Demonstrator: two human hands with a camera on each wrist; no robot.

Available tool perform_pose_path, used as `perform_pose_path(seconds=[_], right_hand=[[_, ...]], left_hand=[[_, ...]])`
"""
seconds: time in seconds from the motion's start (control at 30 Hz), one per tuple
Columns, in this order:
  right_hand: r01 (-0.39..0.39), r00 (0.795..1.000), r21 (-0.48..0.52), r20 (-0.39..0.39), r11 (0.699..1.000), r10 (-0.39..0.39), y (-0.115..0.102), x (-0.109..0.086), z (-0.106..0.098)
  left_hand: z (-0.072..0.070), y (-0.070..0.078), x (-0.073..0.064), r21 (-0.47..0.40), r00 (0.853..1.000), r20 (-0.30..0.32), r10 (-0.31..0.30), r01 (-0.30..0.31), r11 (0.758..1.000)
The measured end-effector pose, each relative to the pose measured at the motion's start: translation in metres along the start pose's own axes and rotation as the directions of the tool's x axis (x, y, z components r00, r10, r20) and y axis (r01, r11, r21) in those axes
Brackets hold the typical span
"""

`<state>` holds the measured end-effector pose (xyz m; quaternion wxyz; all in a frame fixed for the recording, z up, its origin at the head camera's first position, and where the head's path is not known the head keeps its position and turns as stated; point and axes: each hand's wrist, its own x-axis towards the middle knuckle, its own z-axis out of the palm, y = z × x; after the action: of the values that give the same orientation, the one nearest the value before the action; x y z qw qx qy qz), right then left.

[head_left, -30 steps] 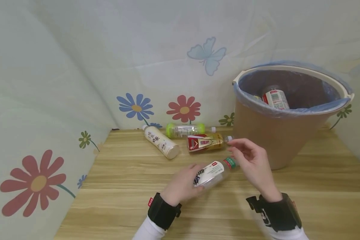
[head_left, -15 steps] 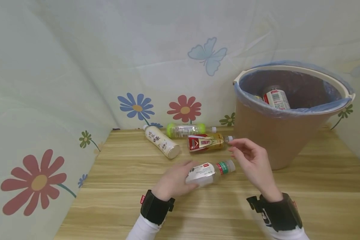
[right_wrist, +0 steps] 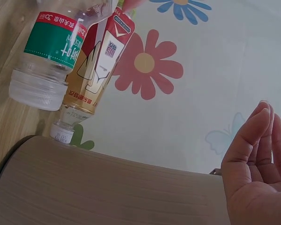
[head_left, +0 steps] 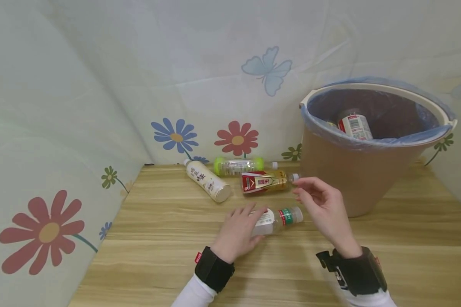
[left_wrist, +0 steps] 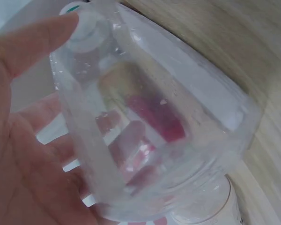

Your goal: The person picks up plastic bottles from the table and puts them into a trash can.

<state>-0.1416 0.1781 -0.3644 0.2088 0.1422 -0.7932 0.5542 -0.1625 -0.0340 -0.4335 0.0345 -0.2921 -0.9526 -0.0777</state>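
A clear plastic bottle point(head_left: 265, 226) with a white label and a green-and-red neck band lies on the wooden table, its capped neck pointing right. My left hand point(head_left: 236, 234) holds it near the base, fingers over the top and thumb along the near side. Through the transparent bottle point(left_wrist: 84, 140) in the left wrist view, those fingers show on its far side. My right hand point(head_left: 326, 209) hovers near the bin with fingers loosely bent and holds nothing. Beyond the neck lies a red-and-gold drink bottle point(head_left: 265, 182), white cap toward the bin.
A cream milk tea bottle point(head_left: 207, 180) lies at the back left. Along the wall is a clear bottle with lime-green ends point(head_left: 238, 166). At the right stands a brown bin point(head_left: 338, 179) lined with a blue bag point(head_left: 403, 141), with a labelled bottle point(head_left: 354, 125) inside.
The clear bottle's neck has swung toward me, leaving it lying flatter across the table. My left hand went left, then back right over the bottle. My right hand has stayed put.
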Motion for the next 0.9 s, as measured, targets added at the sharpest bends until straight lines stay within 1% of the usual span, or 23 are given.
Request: perform_pose_path(seconds=[0.33,0.4,0.47,0.53,0.63,0.73,0.83,0.9], right_hand=[[0.006,1.0,0.011,-0.003,1.0,-0.006,0.003,0.0,0.002],[0.009,1.0,0.008,-0.008,1.0,-0.009,0.003,0.001,0.002],[0.007,1.0,0.005,-0.01,1.0,-0.007,0.002,0.001,0.001],[0.003,1.0,-0.002,-0.013,1.0,-0.004,0.002,0.001,0.001],[-0.003,1.0,-0.003,-0.019,1.0,0.003,0.001,0.002,0.001],[-0.006,0.999,0.011,-0.036,1.0,0.006,0.001,0.002,0.003],[-0.01,0.998,0.035,-0.066,0.999,0.012,0.002,0.001,0.004],[-0.014,0.996,0.055,-0.093,0.998,0.019,0.002,0.002,0.006]], left_hand=[[0.001,-0.002,0.001,-0.016,0.999,0.009,0.031,-0.03,0.999],[-0.001,-0.003,0.001,-0.035,0.999,0.011,0.032,-0.031,0.999],[-0.005,-0.005,0.001,-0.069,1.0,0.014,0.028,-0.027,0.997],[-0.008,-0.008,0.001,-0.11,1.0,0.004,0.023,-0.022,0.994],[-0.013,-0.014,0.002,-0.185,0.999,-0.03,0.011,-0.017,0.983],[-0.017,-0.022,0.001,-0.258,0.996,-0.089,-0.005,-0.018,0.966],[-0.022,-0.027,0.0,-0.348,0.986,-0.163,-0.022,-0.037,0.937],[-0.025,-0.029,0.001,-0.416,0.977,-0.21,-0.041,-0.052,0.908]])
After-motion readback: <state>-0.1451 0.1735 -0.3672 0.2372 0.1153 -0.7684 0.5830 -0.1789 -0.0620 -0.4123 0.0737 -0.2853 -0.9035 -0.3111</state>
